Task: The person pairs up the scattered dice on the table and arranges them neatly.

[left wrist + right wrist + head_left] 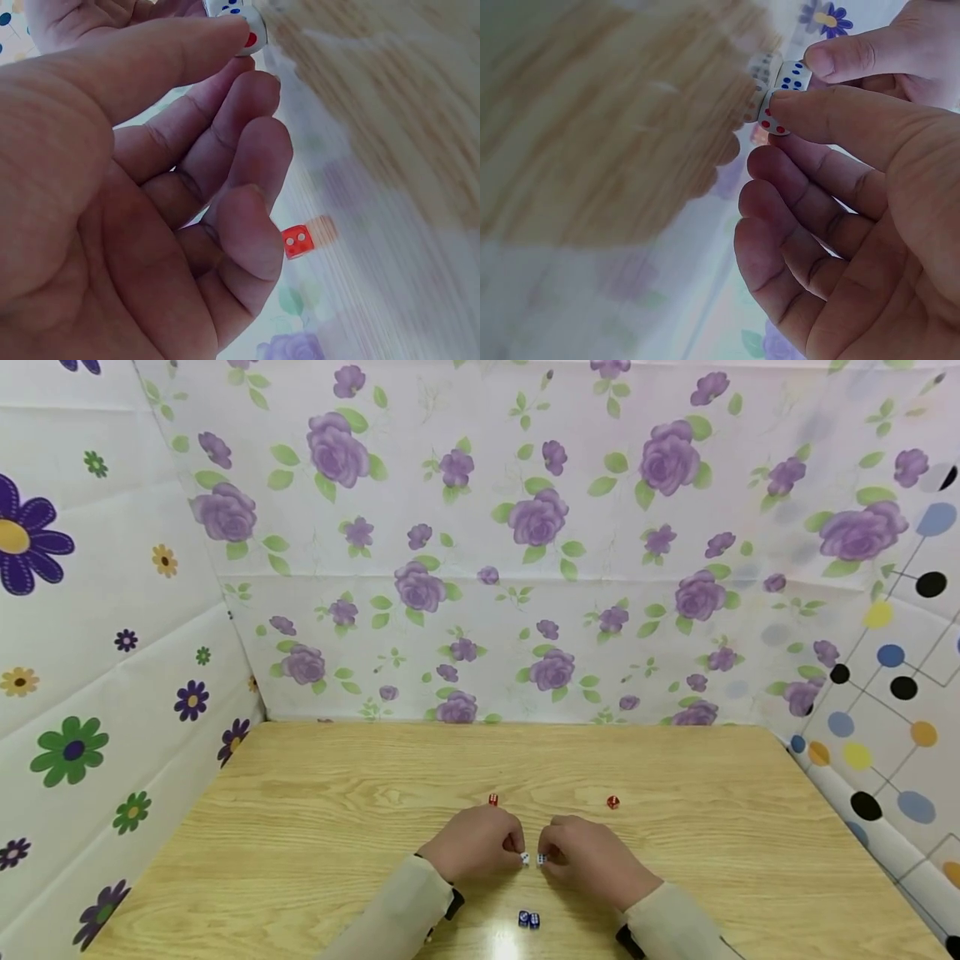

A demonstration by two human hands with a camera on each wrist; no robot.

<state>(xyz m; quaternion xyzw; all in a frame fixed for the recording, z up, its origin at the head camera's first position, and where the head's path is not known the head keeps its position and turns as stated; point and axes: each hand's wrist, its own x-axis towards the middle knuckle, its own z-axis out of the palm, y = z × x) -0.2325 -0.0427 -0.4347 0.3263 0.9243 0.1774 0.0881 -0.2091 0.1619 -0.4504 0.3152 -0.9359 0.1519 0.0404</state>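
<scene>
Near the middle of the table, my left hand pinches a white die between thumb and index finger. Facing it, my right hand pinches a second white die, a small gap apart in the head view. A red pip shows on the left die beside the thumb tip in the left wrist view. The right wrist view has the right die under the thumb, with red pips, and the other white die with blue pips just behind it. Both dice are low at the tabletop.
One red die lies just beyond my left hand, another red die farther right. Two dark blue dice sit side by side nearer me. Flowered cloth walls the wooden table at the back, with more patterned cloth at both sides.
</scene>
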